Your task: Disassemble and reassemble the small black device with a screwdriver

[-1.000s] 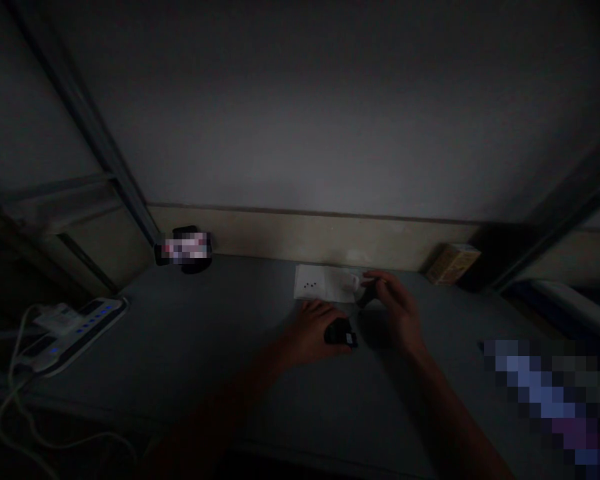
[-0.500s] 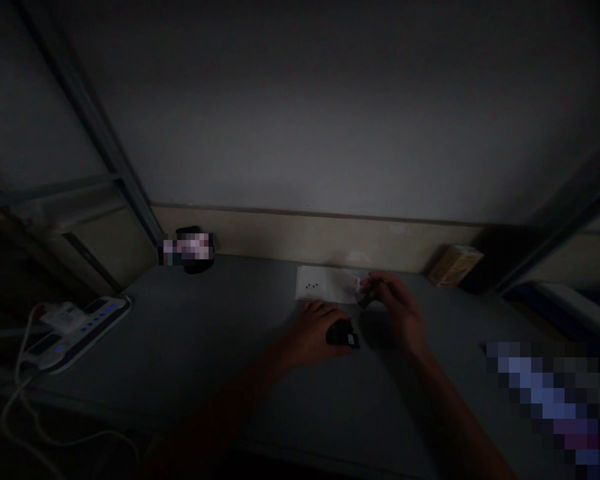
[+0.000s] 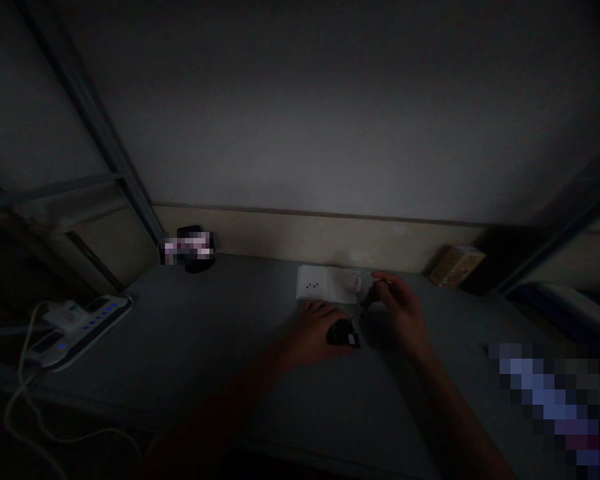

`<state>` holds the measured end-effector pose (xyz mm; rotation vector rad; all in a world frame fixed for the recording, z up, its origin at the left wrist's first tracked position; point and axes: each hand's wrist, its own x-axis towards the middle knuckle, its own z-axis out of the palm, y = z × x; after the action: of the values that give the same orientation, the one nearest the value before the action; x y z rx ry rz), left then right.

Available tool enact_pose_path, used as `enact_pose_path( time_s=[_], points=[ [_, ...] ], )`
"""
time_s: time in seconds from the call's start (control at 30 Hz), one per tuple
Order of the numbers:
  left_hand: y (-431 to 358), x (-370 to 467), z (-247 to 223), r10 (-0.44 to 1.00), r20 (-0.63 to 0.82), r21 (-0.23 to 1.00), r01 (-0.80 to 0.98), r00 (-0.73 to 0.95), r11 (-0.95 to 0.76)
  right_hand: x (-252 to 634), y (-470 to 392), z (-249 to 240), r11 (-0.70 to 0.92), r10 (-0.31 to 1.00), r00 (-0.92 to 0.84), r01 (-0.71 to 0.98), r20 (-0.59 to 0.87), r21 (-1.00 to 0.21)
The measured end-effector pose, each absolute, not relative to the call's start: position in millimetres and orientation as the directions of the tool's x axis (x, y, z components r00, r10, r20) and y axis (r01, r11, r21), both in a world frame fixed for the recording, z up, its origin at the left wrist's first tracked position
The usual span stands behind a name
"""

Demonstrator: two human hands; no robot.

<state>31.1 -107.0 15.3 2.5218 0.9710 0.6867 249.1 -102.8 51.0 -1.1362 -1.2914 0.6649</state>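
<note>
In the dim head view my left hand (image 3: 316, 335) is wrapped round a small black object (image 3: 341, 333) with a pale label, low on the grey table. To its right, my right hand (image 3: 404, 308) is raised a little above the table, its fingers closed on a dark tool (image 3: 373, 293). Between and behind the hands lies a white sheet (image 3: 313, 281) with several small dark dots on its left half. A small pale item (image 3: 353, 283) is on the sheet's right half.
A white power strip (image 3: 87, 331) with blue lights and cables lies at the left. A dark stand (image 3: 199, 263) with a blurred screen is at the back left. One small box (image 3: 456, 265) stands at the back right, and a blurred bluish object (image 3: 540, 393) is at the right.
My right hand and the dark tool have shifted slightly to the right, uncovering more of the pale item on the sheet. The left hand has barely moved.
</note>
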Motion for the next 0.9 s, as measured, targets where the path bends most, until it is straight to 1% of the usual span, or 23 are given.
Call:
enact_pose_path(
  time_s=[0.37, 0.67, 0.9],
  points=[
    [-106.2, 31.4, 15.1, 0.687, 0.312, 0.488, 0.509, 0.657, -0.709, 247.0, -103.0, 49.4, 0.331, 0.896, 0.224, 0.238, 0.383, -0.913],
    [-107.2, 30.9, 17.0, 0.694, 0.287, 0.499, 0.515, 0.66, -0.697, 248.2, -103.3, 49.5, 0.338, 0.895, 0.238, 0.189, 0.377, -0.922],
    [-107.0, 31.9, 17.1, 0.687, 0.295, 0.499, 0.506, 0.664, -0.704, 247.1, -104.2, 50.2, 0.369, 0.864, 0.278, 0.217, 0.419, -0.904]
  ],
)
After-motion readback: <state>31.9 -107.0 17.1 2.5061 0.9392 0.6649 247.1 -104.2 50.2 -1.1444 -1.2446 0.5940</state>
